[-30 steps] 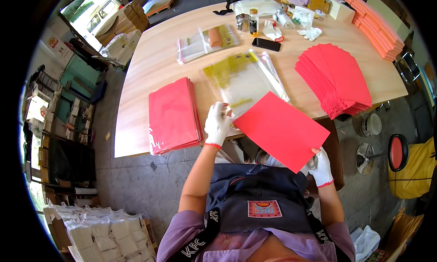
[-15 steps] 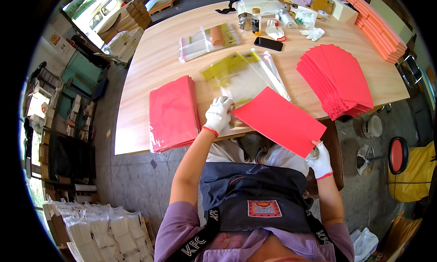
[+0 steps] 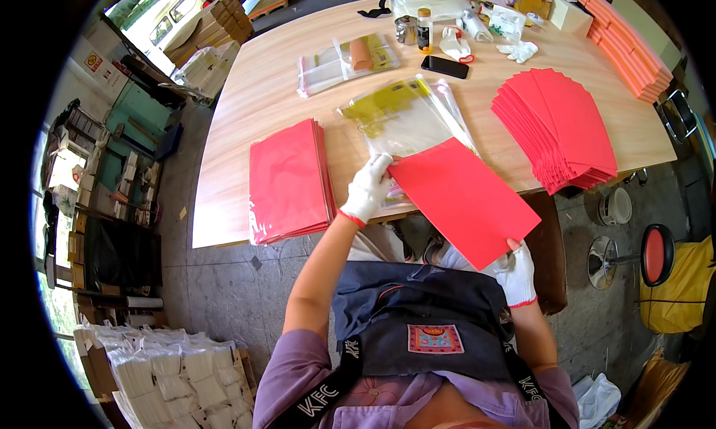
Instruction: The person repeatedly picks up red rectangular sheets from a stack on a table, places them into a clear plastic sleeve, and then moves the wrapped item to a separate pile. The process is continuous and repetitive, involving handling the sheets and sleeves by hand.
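Observation:
A flat red card sheet [image 3: 466, 201] is held at a slant over the table's near edge. My left hand [image 3: 367, 186], in a white knit glove with a red cuff, pinches its upper left corner. At the lower right end, my gloved right hand [image 3: 516, 272] grips it, with bare fingertips showing on the card. Beneath the card's far side lies a stack of clear plastic bags [image 3: 406, 130] with yellow printed bands. Left of my left hand is a stack of red sheets in clear glossy sleeves [image 3: 287, 179]. A fanned pile of red card sheets [image 3: 556, 127] lies to the right.
Farther back are more clear bags [image 3: 347, 65] with a brown roll on them, a phone [image 3: 445, 66], a bottle [image 3: 424, 32], a metal can [image 3: 406, 30] and a spare glove [image 3: 518, 51]. Orange-pink stacks [image 3: 619, 41] line the far right edge. A stool [image 3: 655, 255] stands right.
The card has tilted, so more of its face shows, and its right end has come down nearer to me. My right hand has moved lower; my left has shifted slightly right, still pinching the corner.

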`<state>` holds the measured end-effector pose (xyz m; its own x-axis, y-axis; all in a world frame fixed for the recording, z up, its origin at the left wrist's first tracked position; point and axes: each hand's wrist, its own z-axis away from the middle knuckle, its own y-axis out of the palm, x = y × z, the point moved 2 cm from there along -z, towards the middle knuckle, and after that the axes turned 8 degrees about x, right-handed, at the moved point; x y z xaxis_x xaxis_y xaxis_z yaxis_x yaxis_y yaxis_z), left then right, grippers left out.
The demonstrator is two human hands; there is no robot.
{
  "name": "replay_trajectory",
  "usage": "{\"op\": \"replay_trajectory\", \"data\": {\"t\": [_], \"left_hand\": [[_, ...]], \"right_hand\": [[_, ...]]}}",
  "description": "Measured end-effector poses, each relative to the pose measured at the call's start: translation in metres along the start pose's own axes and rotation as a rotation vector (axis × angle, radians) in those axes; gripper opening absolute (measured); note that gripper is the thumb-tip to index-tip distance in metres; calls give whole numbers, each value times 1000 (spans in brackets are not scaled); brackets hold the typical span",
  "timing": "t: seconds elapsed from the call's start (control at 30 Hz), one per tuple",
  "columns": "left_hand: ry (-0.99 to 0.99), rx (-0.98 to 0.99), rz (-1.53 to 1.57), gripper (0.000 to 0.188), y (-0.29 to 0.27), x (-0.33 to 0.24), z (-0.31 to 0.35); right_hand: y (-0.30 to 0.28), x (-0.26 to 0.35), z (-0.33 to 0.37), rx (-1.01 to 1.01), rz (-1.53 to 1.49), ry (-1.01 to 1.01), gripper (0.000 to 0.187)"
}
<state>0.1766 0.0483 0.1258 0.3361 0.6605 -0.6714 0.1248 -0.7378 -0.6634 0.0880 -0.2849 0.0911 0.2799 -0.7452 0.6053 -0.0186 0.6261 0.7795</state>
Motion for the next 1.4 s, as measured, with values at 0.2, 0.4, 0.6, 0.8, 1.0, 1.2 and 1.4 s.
{"op": "replay_trajectory", "data": {"t": [0.2,0.4,0.6,0.8,1.0,1.2,1.4], "left_hand": [[-272,-655,989,61,76,-25,28],[-669,-239,1886,42,155,19,48],[-809,-155,1725,35,189,-9,121],[-820,-121,1414,12,167,-29,115],[-842,1,1347,19,114,-16,123],[-768,62,1022,21,73,12,136],[-787,62,1081,14,73,18,132]], "right_hand": [[33,-6,26,51,56,26,30],[41,0,29,99,88,95,29],[31,-43,9,-133,113,352,27],[10,-94,-64,-49,-254,256,32],[44,-83,-44,259,514,472,23],[92,-99,-61,594,1817,-136,15],[101,-122,-71,729,2301,-205,15]]}}
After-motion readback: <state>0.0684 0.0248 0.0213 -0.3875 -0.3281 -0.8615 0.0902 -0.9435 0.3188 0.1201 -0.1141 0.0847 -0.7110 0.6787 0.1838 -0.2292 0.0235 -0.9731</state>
